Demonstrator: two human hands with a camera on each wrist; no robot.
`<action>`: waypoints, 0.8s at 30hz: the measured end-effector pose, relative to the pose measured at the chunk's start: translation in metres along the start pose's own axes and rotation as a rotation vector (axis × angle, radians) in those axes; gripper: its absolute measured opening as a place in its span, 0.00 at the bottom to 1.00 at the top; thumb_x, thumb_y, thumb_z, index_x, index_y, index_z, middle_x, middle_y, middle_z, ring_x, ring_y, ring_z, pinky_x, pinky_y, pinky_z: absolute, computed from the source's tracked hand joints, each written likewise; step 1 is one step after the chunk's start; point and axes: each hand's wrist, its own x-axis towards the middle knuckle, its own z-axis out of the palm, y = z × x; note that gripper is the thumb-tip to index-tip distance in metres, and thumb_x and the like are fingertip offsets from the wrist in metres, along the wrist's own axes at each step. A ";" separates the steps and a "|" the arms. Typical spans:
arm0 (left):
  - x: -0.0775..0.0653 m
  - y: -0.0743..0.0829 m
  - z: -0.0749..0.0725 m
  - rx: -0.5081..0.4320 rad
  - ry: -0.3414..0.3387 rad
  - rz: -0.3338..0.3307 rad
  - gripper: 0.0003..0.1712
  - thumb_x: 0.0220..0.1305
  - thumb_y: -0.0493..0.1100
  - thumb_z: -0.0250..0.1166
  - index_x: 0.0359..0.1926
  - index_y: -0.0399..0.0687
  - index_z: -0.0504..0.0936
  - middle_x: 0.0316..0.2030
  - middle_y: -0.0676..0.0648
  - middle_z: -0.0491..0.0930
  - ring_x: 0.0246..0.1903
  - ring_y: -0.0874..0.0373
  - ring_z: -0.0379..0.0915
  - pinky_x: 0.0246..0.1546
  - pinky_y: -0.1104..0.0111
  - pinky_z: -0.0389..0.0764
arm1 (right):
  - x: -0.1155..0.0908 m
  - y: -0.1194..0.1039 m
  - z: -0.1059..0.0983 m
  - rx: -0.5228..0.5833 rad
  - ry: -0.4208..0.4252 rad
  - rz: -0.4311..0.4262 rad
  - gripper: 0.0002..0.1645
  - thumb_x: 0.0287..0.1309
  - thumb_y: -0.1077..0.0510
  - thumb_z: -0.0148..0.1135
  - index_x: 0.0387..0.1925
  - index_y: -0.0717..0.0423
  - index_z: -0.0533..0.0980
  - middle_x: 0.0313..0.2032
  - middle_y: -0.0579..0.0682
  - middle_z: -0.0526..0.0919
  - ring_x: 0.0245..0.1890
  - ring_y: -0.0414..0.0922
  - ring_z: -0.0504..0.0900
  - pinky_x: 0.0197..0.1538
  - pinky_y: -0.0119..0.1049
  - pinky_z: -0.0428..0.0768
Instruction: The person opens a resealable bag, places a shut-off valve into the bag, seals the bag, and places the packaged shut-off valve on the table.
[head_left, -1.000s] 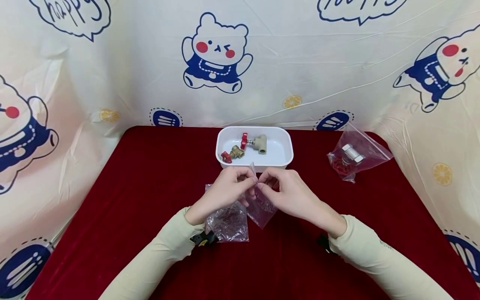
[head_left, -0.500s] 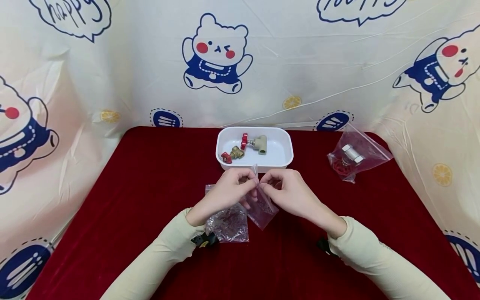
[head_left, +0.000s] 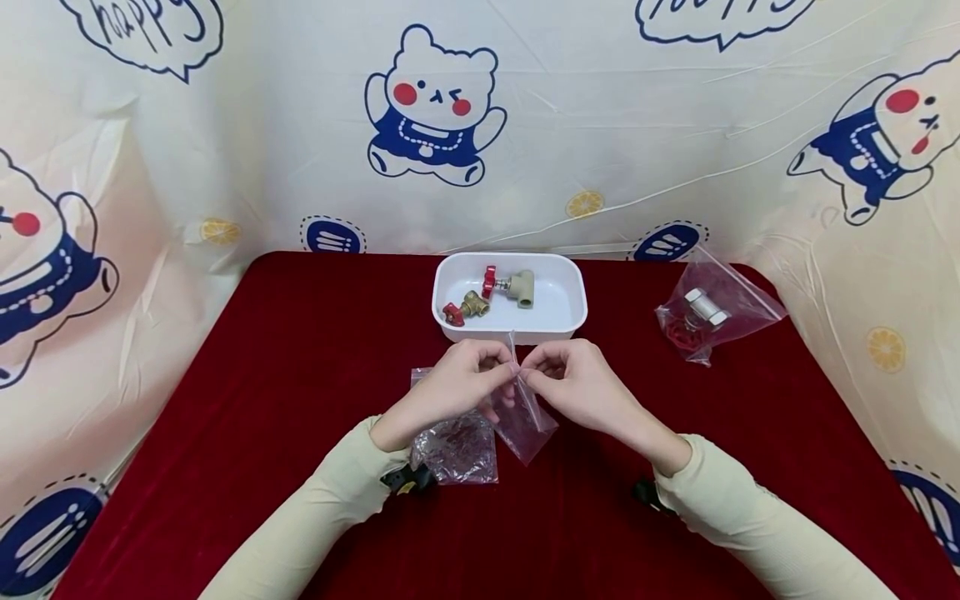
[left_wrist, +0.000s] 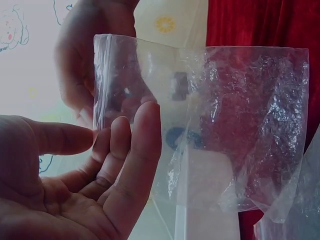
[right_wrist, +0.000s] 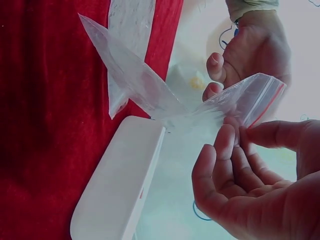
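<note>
Between both hands hangs a clear zip-lock bag (head_left: 527, 429), its red-lined top edge visible in the right wrist view. The left hand (head_left: 468, 375) pinches that edge between thumb and fingers, and the right hand (head_left: 581, 383) pinches it close beside. In the left wrist view the bag (left_wrist: 250, 120) looks flat, with no object seen inside. Another crumpled clear bag (head_left: 457, 454) lies on the red cloth below the left hand. Just beyond the hands is a white tray (head_left: 573, 321) holding a brass valve (head_left: 472, 305) with a red handle and a beige tee-shaped valve (head_left: 519, 288).
At the far right of the cloth (head_left: 300, 350), a clear bag (head_left: 738, 304) contains a silver valve (head_left: 705, 307) with a red handwheel. A printed curtain (head_left: 570, 108) encloses the table at the back and sides.
Both hands keep their pinch on the zip-lock bag's edge and have shifted very slightly. The bag's lower end has swung a little down and right. The other things lie as before.
</note>
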 end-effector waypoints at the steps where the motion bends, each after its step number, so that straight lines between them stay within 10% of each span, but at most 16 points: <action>1: 0.000 0.000 0.000 0.000 0.000 -0.003 0.10 0.78 0.36 0.59 0.37 0.36 0.83 0.28 0.40 0.83 0.33 0.30 0.84 0.28 0.43 0.86 | 0.000 0.000 0.000 -0.003 -0.001 0.002 0.06 0.64 0.65 0.65 0.35 0.59 0.87 0.31 0.47 0.88 0.32 0.42 0.85 0.37 0.34 0.83; 11: 0.002 -0.001 0.000 0.030 0.048 -0.004 0.08 0.72 0.34 0.59 0.36 0.38 0.83 0.26 0.40 0.84 0.18 0.52 0.81 0.22 0.56 0.87 | 0.000 0.001 0.001 -0.054 0.003 0.024 0.06 0.64 0.63 0.63 0.34 0.56 0.85 0.29 0.45 0.85 0.31 0.42 0.82 0.35 0.35 0.80; 24: 0.001 0.004 0.002 0.071 0.031 0.000 0.12 0.76 0.40 0.61 0.33 0.40 0.83 0.27 0.38 0.84 0.16 0.52 0.80 0.24 0.48 0.86 | 0.003 0.002 -0.001 -0.080 -0.069 -0.018 0.08 0.65 0.62 0.62 0.35 0.56 0.87 0.28 0.43 0.86 0.28 0.40 0.81 0.32 0.32 0.79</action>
